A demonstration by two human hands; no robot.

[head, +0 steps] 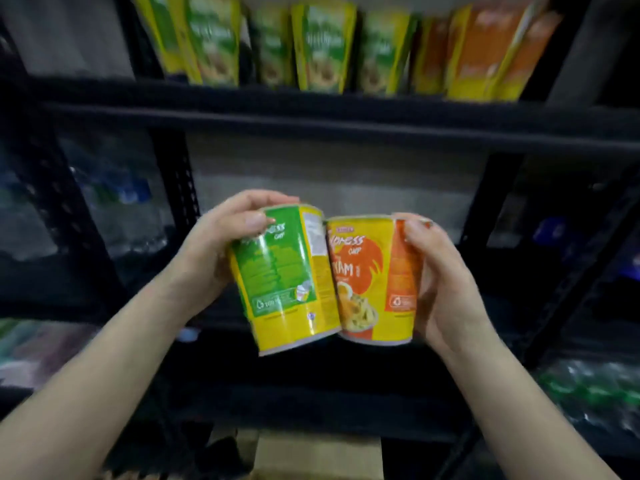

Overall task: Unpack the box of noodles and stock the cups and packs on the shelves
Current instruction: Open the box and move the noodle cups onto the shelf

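My left hand [221, 244] grips a green and yellow noodle cup [287, 282], tilted a little to the left. My right hand [446, 271] grips an orange and yellow noodle cup [374, 282], held upright. The two cups touch side by side in front of the middle shelf [346, 188]. On the upper shelf [311, 112] stands a row of green cups [322, 46] and, to their right, orange cups [485, 53]. A cardboard box [311, 455] shows at the bottom edge, between my forearms.
The black metal shelving has uprights at left [173, 188] and right [491, 209]. Bottles in plastic wrap [114, 199] fill the bay at left. More wrapped bottles [595, 393] lie at lower right.
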